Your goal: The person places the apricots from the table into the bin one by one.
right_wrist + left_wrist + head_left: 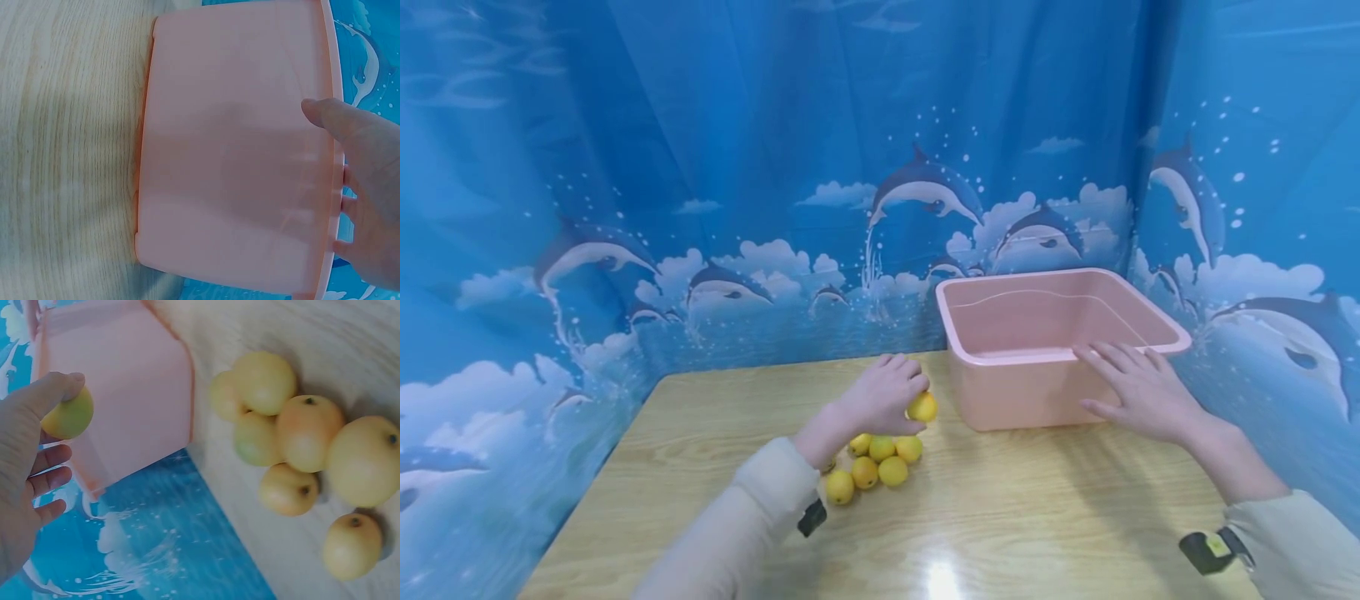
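Note:
My left hand [887,393] pinches a small round yellow fruit [922,407] between thumb and fingers, raised above the table. The left wrist view shows this fruit [70,415] with a greenish tint, while the other fingers stay spread. Below that hand lies a cluster of similar yellow fruits [865,473], some with dark stem spots, partly hidden by the wrist. At the front rim of a pink plastic basin [1022,396], my right hand [1138,392] has its fingers extended over the rim and its thumb outside. Whether it touches the basin, I cannot tell.
The wood-grain table [1000,525] carries the basin at its back right. A blue curtain [737,167] printed with dolphins hangs behind and along the sides. Black cameras are strapped to both wrists, below light sleeves [737,517].

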`<state>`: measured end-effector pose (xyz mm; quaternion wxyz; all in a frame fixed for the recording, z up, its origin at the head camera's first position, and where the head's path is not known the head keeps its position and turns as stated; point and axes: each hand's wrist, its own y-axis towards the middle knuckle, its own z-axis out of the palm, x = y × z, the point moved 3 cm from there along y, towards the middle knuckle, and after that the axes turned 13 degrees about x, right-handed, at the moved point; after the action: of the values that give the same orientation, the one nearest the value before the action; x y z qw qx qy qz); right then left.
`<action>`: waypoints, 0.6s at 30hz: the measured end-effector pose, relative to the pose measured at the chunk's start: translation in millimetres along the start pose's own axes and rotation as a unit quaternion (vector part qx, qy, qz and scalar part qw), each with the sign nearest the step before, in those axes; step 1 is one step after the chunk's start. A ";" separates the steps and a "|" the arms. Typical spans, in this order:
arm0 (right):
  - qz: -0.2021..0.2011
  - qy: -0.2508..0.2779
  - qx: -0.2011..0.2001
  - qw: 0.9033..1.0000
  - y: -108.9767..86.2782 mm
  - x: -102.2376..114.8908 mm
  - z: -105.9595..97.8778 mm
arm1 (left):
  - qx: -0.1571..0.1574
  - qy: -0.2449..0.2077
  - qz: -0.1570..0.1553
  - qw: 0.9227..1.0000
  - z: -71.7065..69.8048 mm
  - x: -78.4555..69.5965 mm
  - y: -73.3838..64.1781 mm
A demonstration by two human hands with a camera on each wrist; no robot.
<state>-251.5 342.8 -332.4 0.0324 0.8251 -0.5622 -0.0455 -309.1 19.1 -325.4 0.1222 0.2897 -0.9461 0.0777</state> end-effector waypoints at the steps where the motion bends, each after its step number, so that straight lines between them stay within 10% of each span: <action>1: 0.000 0.001 0.000 1.000 0.1 0.1 0.2 | -0.002 0.001 0.001 1.000 -3.1 0.7 0.5; 18: -0.007 -0.013 -0.015 1.000 -0.4 -0.6 0.6 | -0.023 -0.024 -0.017 0.999 -47.0 13.5 17.9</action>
<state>-251.5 343.5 -333.1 0.0370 0.8278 -0.5561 -0.0650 -321.4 36.9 -278.1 0.1074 0.3042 -0.9454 0.0465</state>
